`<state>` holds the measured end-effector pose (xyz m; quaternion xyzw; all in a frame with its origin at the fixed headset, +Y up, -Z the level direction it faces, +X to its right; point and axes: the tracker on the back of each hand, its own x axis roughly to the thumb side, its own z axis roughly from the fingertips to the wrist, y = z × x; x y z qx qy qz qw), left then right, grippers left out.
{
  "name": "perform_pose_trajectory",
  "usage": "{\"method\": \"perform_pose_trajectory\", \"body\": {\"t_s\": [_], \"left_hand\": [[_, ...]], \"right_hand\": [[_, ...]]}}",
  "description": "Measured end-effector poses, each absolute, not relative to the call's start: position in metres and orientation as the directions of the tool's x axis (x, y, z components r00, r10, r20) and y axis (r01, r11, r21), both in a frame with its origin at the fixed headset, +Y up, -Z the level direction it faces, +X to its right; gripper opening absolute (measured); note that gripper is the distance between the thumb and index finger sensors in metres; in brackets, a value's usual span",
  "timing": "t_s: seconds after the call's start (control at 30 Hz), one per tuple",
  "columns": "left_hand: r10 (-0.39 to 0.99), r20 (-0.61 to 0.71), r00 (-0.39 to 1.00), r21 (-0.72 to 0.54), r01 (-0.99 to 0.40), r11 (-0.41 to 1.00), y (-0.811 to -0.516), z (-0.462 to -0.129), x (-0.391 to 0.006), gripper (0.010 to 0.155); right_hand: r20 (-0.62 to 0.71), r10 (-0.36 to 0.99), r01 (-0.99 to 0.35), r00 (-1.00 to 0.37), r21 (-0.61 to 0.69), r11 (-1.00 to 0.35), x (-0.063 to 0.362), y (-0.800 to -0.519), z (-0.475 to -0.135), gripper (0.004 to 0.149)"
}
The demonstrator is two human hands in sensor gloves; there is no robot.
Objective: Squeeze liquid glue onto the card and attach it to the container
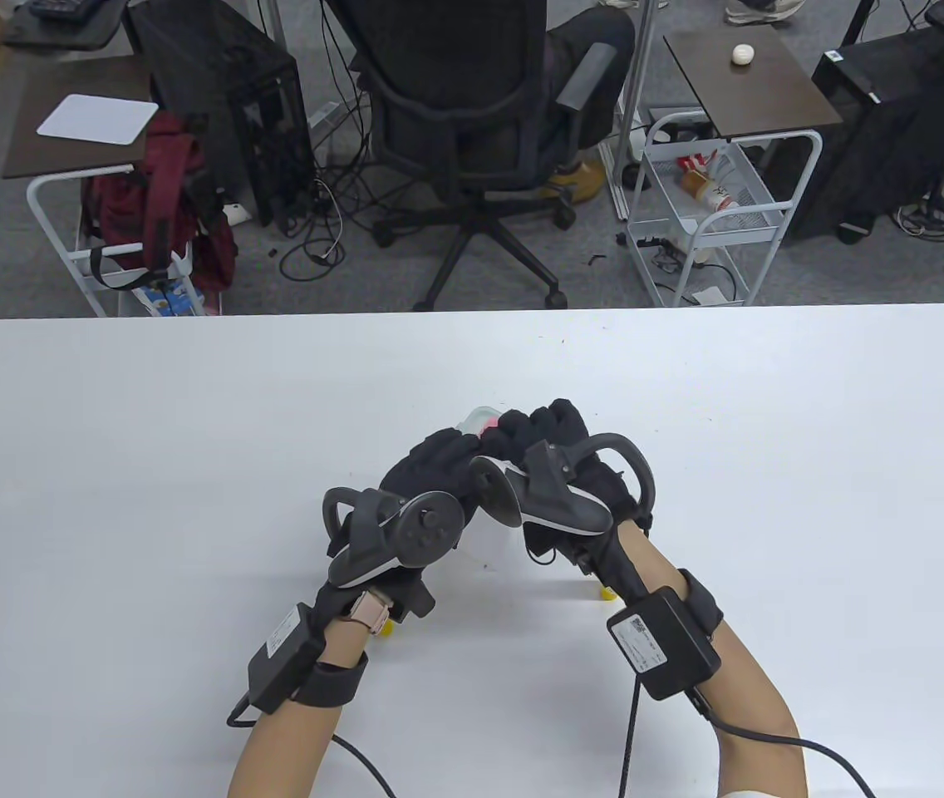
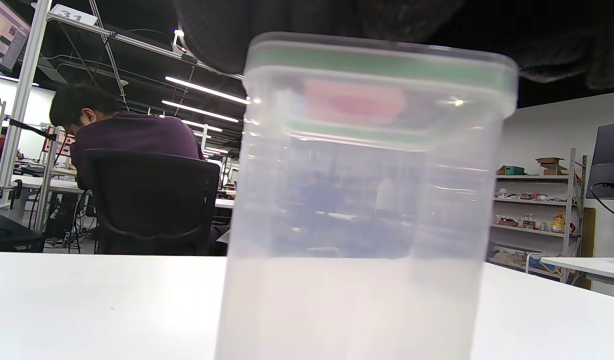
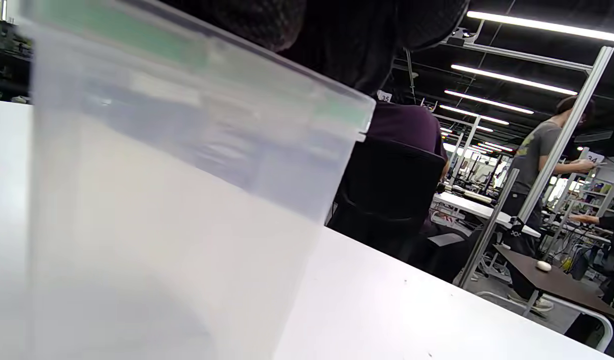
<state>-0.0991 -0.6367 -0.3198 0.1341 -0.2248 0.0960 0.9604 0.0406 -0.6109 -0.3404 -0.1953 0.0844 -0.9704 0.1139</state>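
Observation:
A clear plastic container [image 1: 479, 413] with a green-sealed lid stands on the white table [image 1: 148, 465], mostly hidden under both hands. A pink card [image 1: 489, 429] lies on its lid and shows through the plastic in the left wrist view [image 2: 354, 102]. My left hand [image 1: 449, 446] and right hand [image 1: 537, 428] rest with curled fingers on the container's top, from either side. The left wrist view shows the container [image 2: 367, 225] close up with gloved fingers [image 2: 312, 25] on the lid. The right wrist view shows it [image 3: 152, 200] under fingers [image 3: 357, 40]. No glue bottle is clearly seen.
Small yellow pieces lie on the table by my left wrist [image 1: 389, 629] and under my right wrist [image 1: 605, 593]. An office chair [image 1: 472, 141] with a seated person and a white wire trolley [image 1: 713, 208] stand beyond the far edge.

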Motion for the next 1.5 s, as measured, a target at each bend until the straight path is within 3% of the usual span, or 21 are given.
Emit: {"method": "perform_pose_trajectory", "body": {"t_s": [0.4, 0.53, 0.73, 0.8, 1.1, 1.23, 1.3, 1.43, 1.5], "left_hand": [[0.137, 0.454, 0.880, 0.210, -0.255, 0.944, -0.637, -0.320, -0.099, 0.042], [0.145, 0.455, 0.879, 0.210, -0.264, 0.941, -0.638, -0.320, -0.100, 0.042], [0.141, 0.457, 0.878, 0.211, -0.261, 0.942, -0.637, -0.320, -0.100, 0.042], [0.141, 0.454, 0.880, 0.213, -0.260, 0.942, -0.637, -0.320, -0.100, 0.042], [0.152, 0.459, 0.876, 0.212, -0.273, 0.938, -0.638, -0.319, -0.101, 0.040], [0.149, 0.458, 0.876, 0.211, -0.270, 0.939, -0.638, -0.319, -0.100, 0.042], [0.148, 0.457, 0.877, 0.211, -0.268, 0.940, -0.638, -0.319, -0.100, 0.042], [0.140, 0.458, 0.878, 0.212, -0.261, 0.942, -0.638, -0.319, -0.100, 0.042], [0.141, 0.456, 0.879, 0.210, -0.260, 0.943, -0.637, -0.319, -0.100, 0.042]], "right_hand": [[0.488, -0.122, 0.119, -0.864, -0.037, -0.992, 0.064, -0.590, -0.321, 0.038], [0.382, -0.124, 0.079, -0.916, -0.131, -0.988, 0.065, -0.588, -0.335, 0.043], [0.331, -0.162, 0.150, -0.929, -0.063, -0.987, 0.049, -0.605, -0.355, 0.048], [0.321, -0.208, 0.176, -0.924, -0.125, -0.976, 0.045, -0.607, -0.353, 0.046], [0.452, -0.225, 0.195, -0.863, -0.113, -0.974, 0.051, -0.594, -0.325, 0.040], [0.417, -0.112, 0.095, -0.902, -0.061, -0.994, 0.060, -0.591, -0.333, 0.039], [0.343, -0.166, 0.121, -0.925, -0.148, -0.982, 0.058, -0.594, -0.342, 0.044], [0.341, -0.232, 0.221, -0.911, -0.073, -0.973, 0.044, -0.609, -0.353, 0.048], [0.321, -0.271, 0.225, -0.908, -0.173, -0.959, 0.039, -0.607, -0.350, 0.045]]}}
